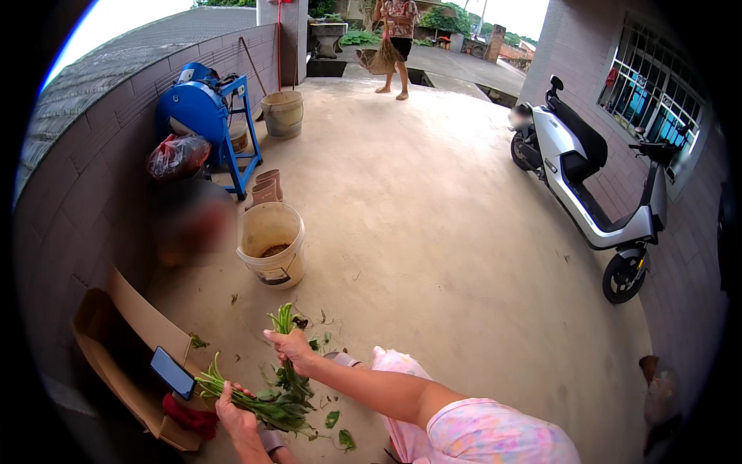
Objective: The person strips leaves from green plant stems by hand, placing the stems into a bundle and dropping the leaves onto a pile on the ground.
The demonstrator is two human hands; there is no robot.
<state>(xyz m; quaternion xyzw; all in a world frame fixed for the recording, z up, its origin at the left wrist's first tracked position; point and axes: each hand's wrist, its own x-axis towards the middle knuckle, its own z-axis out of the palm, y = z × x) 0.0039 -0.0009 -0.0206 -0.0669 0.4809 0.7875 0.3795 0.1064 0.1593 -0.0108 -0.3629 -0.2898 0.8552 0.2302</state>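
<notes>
My left hand grips a bunch of green leafy stalks low over the concrete floor, the stem ends pointing left. My right hand holds a few more green stems upright just above that bunch. Loose leaves and scraps lie scattered on the floor around both hands. A pink patterned sleeve covers my right upper arm.
A cream bucket stands just beyond my hands. At left lie a flattened cardboard box, a phone and a red cloth. Further off: a blue machine, a second bucket, boots, a parked scooter, a person with a broom.
</notes>
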